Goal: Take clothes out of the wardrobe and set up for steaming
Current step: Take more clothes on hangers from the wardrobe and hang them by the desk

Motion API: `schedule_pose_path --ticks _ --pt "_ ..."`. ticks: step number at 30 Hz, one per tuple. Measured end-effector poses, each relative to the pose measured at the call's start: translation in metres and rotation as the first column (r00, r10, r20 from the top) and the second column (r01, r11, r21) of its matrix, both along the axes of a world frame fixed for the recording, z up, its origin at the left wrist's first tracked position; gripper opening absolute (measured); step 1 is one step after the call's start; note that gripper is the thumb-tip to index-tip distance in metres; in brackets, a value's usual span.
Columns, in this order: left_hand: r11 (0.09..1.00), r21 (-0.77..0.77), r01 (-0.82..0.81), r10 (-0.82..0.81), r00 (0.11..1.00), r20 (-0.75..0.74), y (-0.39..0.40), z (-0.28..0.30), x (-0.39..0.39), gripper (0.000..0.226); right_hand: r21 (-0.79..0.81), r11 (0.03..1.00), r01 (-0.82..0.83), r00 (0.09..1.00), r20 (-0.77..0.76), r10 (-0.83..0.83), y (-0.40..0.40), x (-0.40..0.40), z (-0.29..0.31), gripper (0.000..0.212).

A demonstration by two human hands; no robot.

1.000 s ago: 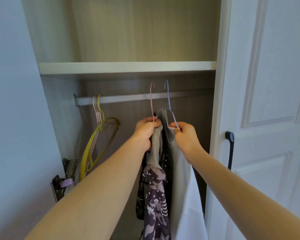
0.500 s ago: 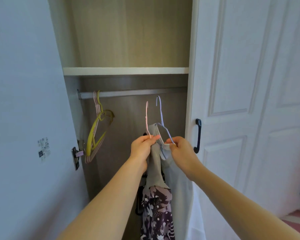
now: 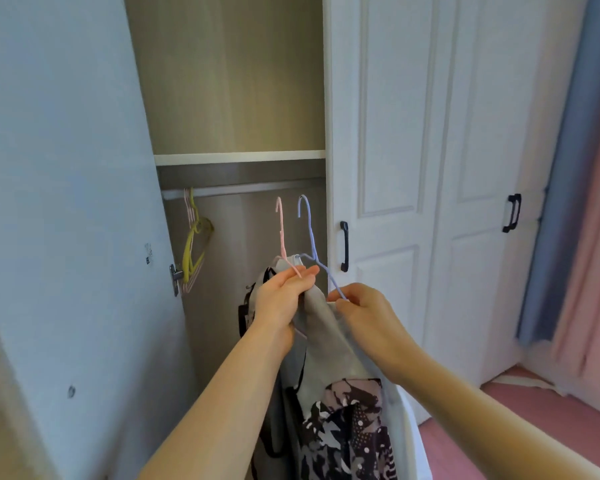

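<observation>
My left hand grips the neck of a pink hanger together with the grey garment draped on it. My right hand pinches the shoulder wire of a lilac hanger. Both hooks hang free, below and in front of the wardrobe rail. A dark patterned garment and a white one hang beneath my hands. Which hanger carries them is hidden.
Empty yellow and pink hangers remain on the rail at the left. The open wardrobe door stands close on my left. Shut white doors with black handles are on my right, then blue and pink curtains over a pink floor.
The hooks have come off the rail and both hands have drawn the clothes down and out of the wardrobe. My view has backed away and turned right.
</observation>
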State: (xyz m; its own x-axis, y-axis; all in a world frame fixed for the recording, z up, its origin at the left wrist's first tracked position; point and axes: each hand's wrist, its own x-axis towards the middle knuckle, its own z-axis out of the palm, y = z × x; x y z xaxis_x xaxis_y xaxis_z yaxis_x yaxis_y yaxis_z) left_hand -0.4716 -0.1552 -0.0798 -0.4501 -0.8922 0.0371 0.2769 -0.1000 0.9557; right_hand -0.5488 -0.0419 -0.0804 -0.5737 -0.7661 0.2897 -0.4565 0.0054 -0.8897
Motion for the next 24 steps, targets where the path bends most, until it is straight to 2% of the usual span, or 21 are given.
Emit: schedule_pose_path --ticks 3,8,10,16,20,24 --pt "0.997 -0.077 0.005 -0.001 0.998 0.062 0.036 -0.003 0.020 0.021 0.009 0.999 0.050 0.997 -0.057 -0.049 0.038 0.022 -0.006 0.020" --pt "0.989 -0.142 0.044 -0.023 0.989 0.149 0.093 -0.014 0.056 0.041 0.047 0.997 0.058 0.992 -0.116 -0.053 0.093 0.064 -0.014 0.025" --pt "0.983 -0.158 0.094 -0.070 0.986 0.149 0.114 -0.018 0.072 0.030 0.056 0.995 0.081 0.988 -0.139 -0.072 0.113 0.080 -0.021 0.024" --pt "0.980 -0.144 0.138 -0.119 0.984 0.133 0.163 -0.032 0.111 0.016 0.106 0.991 0.078 0.990 -0.129 -0.064 0.163 0.119 -0.034 0.019" --pt "0.985 -0.074 0.154 -0.146 0.983 0.112 0.190 -0.034 0.137 0.005 0.135 0.987 0.084 0.987 -0.150 -0.064 0.193 0.139 -0.040 0.016" --pt "0.970 -0.025 0.242 -0.239 0.967 0.090 0.210 -0.037 0.161 0.026 0.125 0.986 0.106 0.981 -0.174 -0.083 0.223 0.163 -0.043 0.011"
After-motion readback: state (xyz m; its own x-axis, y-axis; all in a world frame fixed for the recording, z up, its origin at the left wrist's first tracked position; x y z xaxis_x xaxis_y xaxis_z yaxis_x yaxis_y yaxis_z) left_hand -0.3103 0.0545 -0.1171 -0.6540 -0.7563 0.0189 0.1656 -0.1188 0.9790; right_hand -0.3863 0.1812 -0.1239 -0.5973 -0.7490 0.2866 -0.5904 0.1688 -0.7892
